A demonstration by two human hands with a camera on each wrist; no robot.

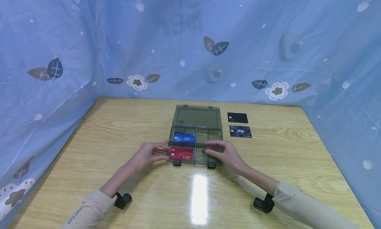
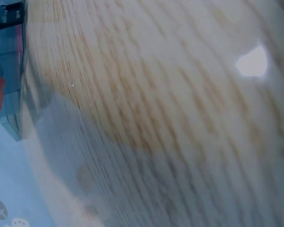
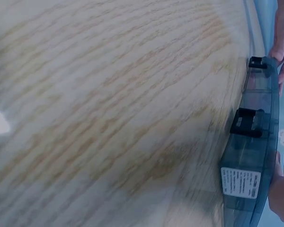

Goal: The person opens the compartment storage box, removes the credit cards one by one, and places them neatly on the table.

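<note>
A smoky clear divided box (image 1: 195,146) lies on the table with its lid (image 1: 197,117) folded back. A blue VIP card (image 1: 184,138) sits in its back left compartment, and a red VIP card (image 1: 182,154) in the front left one. At the box's left side is my left hand (image 1: 151,152), fingers extended beside the red card; whether they touch the card or only the wall is unclear. Over the right compartments reaches my right hand (image 1: 224,153), fingers and thumb apart, no card visible between them. The right wrist view shows the box's front wall (image 3: 255,151) with the right hand behind it.
Right of the box lie a black VIP card (image 1: 237,117) and a dark card lettered Vip (image 1: 240,131). Two black latches (image 1: 211,165) stick out from the box's front edge. A blue patterned cloth (image 1: 184,50) hangs behind the wooden table (image 1: 125,123).
</note>
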